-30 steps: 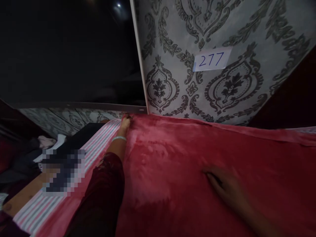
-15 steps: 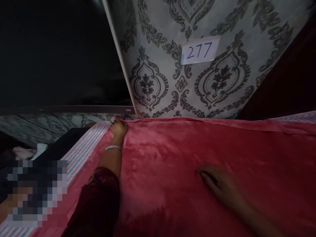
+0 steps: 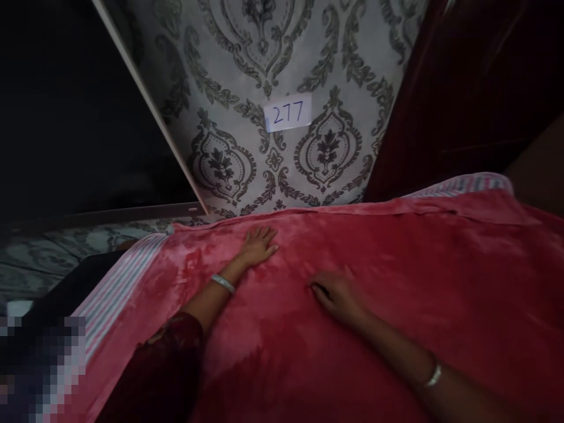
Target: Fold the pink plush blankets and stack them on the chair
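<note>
A plush red blanket (image 3: 396, 282) lies spread out under both of my hands. My left hand (image 3: 258, 245) rests flat on it near the far edge, fingers spread, with a bracelet on the wrist. Lower and to the right, my right hand (image 3: 332, 294) is at the blanket's surface, its fingers curled and thumb drawn in. The gap between thumb and fingers is dark, and I cannot make out whether anything is in it. Along the left side of the blanket shows a striped sheet (image 3: 114, 282).
Behind the far edge stands a patterned wall (image 3: 238, 94) with a paper label (image 3: 288, 113) reading 277. A large dark screen (image 3: 66, 117) is at the left, a dark red wooden panel (image 3: 462, 100) at the right. More striped cloth (image 3: 467, 183) peeks out at the far right.
My left hand has left the blanket's far left edge, moved right and nearer, and opened flat. My right hand stays curled on the blanket. The view has turned to the right.
</note>
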Tool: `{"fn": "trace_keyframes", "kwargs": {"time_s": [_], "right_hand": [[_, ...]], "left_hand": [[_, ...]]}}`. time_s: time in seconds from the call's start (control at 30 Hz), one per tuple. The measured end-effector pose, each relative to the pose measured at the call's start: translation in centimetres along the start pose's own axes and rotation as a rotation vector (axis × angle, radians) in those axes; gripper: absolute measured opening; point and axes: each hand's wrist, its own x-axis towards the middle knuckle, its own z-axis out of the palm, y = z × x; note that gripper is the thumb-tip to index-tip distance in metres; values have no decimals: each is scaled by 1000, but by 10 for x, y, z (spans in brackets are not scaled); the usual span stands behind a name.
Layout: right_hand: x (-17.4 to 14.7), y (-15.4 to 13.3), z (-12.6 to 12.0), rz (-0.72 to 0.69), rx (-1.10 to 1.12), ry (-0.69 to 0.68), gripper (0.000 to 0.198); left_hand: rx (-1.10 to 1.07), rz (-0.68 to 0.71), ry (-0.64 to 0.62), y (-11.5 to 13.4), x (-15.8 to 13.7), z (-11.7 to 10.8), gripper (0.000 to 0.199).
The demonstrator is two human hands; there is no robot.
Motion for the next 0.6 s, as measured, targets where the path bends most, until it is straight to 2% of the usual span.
{"fn": "trace_keyframes", "kwargs": {"time_s": [0.1,0.23,0.3,0.4,0.47,0.53,0.6], "right_hand": [[4,0,3,15,0,7,23],[12,-4,3,12,-4,-8,19],[17,-5,1,21,-22,-28,17],[24,-5,-3,11,-45,-44,14],[27,-4,-5,0,-16,-30,15],[27,-3,-7,13,39,3,18],[26,-1,-10,33,87,40,21]], "left_hand": [[4,-60,-43,15,4,1,64],[35,-146,-127,24,13,-15,62],[58,-184,-100,40,22,-21,62],[46,-98,2,79,35,-19,63],[48,-40,13,103,39,-12,62],[77,-47,9,117,41,-4,62],[92,-63,21,122,41,1,61]]}}
